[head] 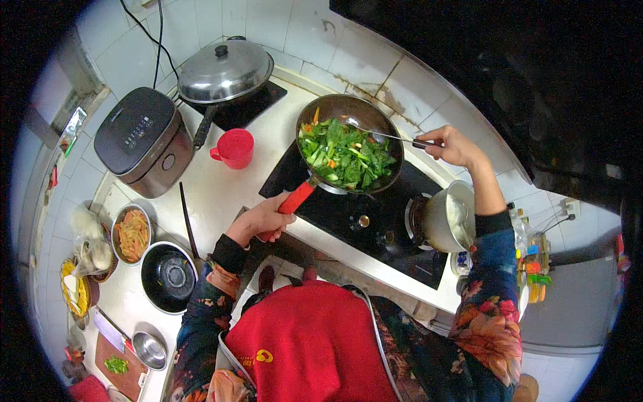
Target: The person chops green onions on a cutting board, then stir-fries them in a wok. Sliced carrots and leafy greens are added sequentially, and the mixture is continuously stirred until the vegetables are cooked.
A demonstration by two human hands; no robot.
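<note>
My left hand grips the red handle of a dark wok, which sits tilted over the left burner of a black gas hob. Chopped leafy greens with a few orange carrot pieces fill the wok. In my right hand is the dark handle of a metal spatula; its shank reaches over the wok's rim, and its head is partly hidden among the greens. Below my right forearm, a metal pot stands on the right burner with a utensil in it.
Left of the hob are a red plastic cup, a rice cooker and a lidded pan. Nearer stand a bowl of carrot-coloured slices, a black bowl and a cutting board with a cleaver. A dark range hood overhangs the right.
</note>
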